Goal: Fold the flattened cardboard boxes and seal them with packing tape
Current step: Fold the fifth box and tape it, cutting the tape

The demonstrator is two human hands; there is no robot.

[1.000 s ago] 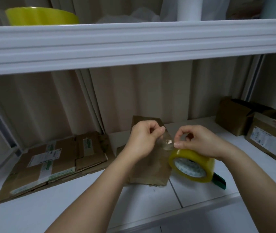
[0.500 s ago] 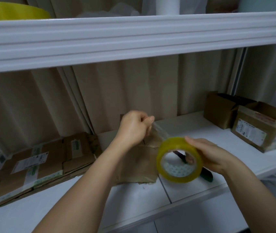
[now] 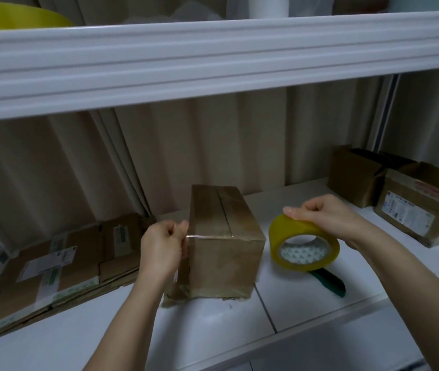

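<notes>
One folded cardboard box (image 3: 223, 236) stands on the white counter (image 3: 213, 325), its top flaps closed with the seam running away from the camera. A strip of clear packing tape (image 3: 199, 236) stretches across the box's near top edge — it shows only as a thin bright line.

The left hand (image 3: 162, 253) is at the box's left near corner, its fingers (image 3: 183, 227) curled and pinching the free end of the tape against the corner. The right hand (image 3: 328, 218) is to the right of the box, its fingers curled over the top of one yellow tape roll (image 3: 304, 243), gripping it by the rim; the roll hangs just above the counter, tilted so its printed inner core faces the camera. Beneath the roll lies one dark green object (image 3: 329, 282) flat on the counter (what it is I cannot tell).

At the left, a stack of flattened cardboard boxes (image 3: 52, 266) lies on the counter, bearing white and green labels; how many are in the stack cannot be counted. At the far right stand two more cardboard boxes — a plain one (image 3: 354, 178) with its top open, and just in front of it a labelled box (image 3: 421, 210) with a red strip on its flap.

A white shelf (image 3: 213, 57) crosses overhead, with one yellow-green round object (image 3: 17, 17) on it at the left. Pale curtains (image 3: 186, 145) hang behind the counter.
</notes>
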